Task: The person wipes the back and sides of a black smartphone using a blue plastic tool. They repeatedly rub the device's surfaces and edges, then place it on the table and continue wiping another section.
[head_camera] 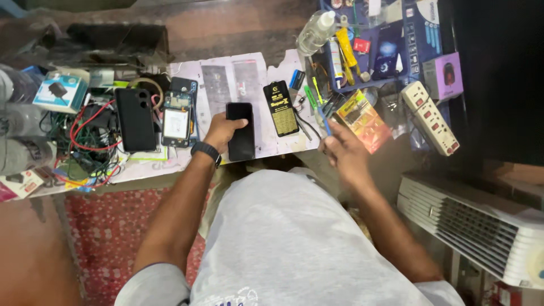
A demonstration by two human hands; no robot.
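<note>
Left hand [222, 130] is wrapped around a black phone [240, 131], fingers clamped on its left edge, holding it flat on the white work mat [226, 76] near the bench's front edge. There's a dark band [205, 151] on that wrist.

Right hand [341, 150] is off to the right, lifted over the bench edge and pretty motion-blurred. It looks like it's pinching a thin blue tool [323, 120] between the fingertips, but the blur makes that hard to call for sure.

Just right of the phone sits a black card-like pack with yellow print [281, 107], lying flat on the mat. Left of the hand there's an opened phone with its insides showing [177, 116], and beside that a black phone back cover [135, 119]. Further left is a tangle of red and black wires [90, 141].

Past the right hand: an orange packet [362, 119], a white power strip [430, 117], and a clear squeeze bottle [315, 33] up top next to a blue tray of tools [362, 56]. White cooler unit [470, 221] sits low on the right.
</note>
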